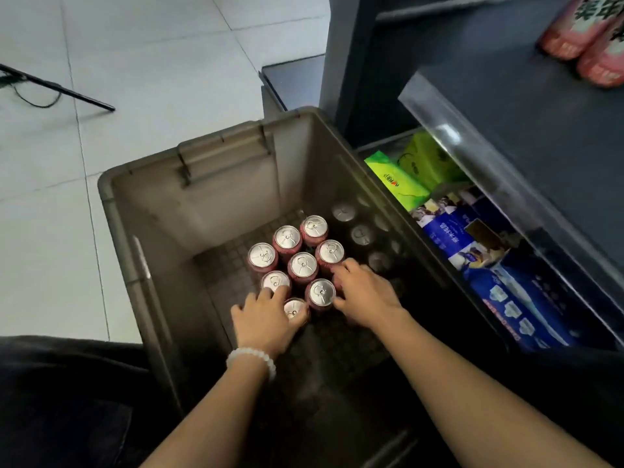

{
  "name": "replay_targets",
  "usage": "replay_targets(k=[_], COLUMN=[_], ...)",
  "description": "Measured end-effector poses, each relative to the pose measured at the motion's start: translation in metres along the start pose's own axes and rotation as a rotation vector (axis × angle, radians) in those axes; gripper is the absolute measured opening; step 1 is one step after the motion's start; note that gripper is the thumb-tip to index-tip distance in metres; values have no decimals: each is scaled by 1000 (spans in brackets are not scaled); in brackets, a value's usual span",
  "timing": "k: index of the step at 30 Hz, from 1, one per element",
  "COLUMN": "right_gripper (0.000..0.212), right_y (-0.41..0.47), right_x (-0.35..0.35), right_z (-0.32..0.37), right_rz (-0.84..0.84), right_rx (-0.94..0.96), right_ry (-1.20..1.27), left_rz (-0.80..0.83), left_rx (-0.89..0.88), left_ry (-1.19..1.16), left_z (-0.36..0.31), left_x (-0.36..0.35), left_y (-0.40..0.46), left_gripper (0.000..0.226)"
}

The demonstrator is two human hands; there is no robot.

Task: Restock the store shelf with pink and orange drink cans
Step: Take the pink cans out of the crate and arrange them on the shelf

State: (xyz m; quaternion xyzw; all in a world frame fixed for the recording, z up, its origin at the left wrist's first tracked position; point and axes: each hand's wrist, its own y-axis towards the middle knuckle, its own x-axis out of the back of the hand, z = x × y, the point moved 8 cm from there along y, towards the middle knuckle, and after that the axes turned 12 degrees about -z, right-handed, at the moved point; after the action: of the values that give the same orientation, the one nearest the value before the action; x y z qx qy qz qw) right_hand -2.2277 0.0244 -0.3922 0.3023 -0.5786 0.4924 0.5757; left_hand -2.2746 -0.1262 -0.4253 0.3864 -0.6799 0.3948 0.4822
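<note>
Several drink cans (302, 264) with silver tops stand upright in a cluster on the floor of a grey plastic crate (152, 204). More cans (362, 234) stand in shadow along its right wall. My left hand (266, 317) curls around the nearest can (294, 307). My right hand (366, 293) reaches down over a can hidden beneath it, its fingers touching the neighbouring cans (320, 292). Two pink cans (587, 32) stand on the dark shelf (506, 96) at the top right.
Green packets (398, 180) and blue boxes (506, 282) fill the lower shelf to the right of the crate. A black rod and cable (57, 87) lie on the tiled floor at the far left. My dark-clothed knee (67, 400) is at the bottom left.
</note>
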Motion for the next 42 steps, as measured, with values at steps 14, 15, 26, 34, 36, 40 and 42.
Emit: replay_targets(k=[14,15,26,34,36,40,42], right_gripper=[48,47,60,64,62,61,61], right_y=[33,30,-16,-76,-89,-109,-116], right_x=[-71,-69,48,205,241,304,329], right_z=[20,19,11,-19,-32,-63,-82], right_rz=[24,28,-76,-377,-449,-579,-629], right_rx=[178,176,66,-45,-69,-132,-162], right_ry=[-129,-122,7,146,163,200,208], left_rz=[20,24,-76,-286,-299,-285,-272], left_rx=[1,0,63,-119,-180,-286,-348], left_ry=[41,39,-137,-348,-385,-456,-464], left_z=[7,7,-4,-74,-98,-149,-179], left_x=[-65,-64,33,184,217,271,291], left_y=[-5,-6,-22,-24,-21,-6,0], left_gripper=[68,67,62,62,64,70,63])
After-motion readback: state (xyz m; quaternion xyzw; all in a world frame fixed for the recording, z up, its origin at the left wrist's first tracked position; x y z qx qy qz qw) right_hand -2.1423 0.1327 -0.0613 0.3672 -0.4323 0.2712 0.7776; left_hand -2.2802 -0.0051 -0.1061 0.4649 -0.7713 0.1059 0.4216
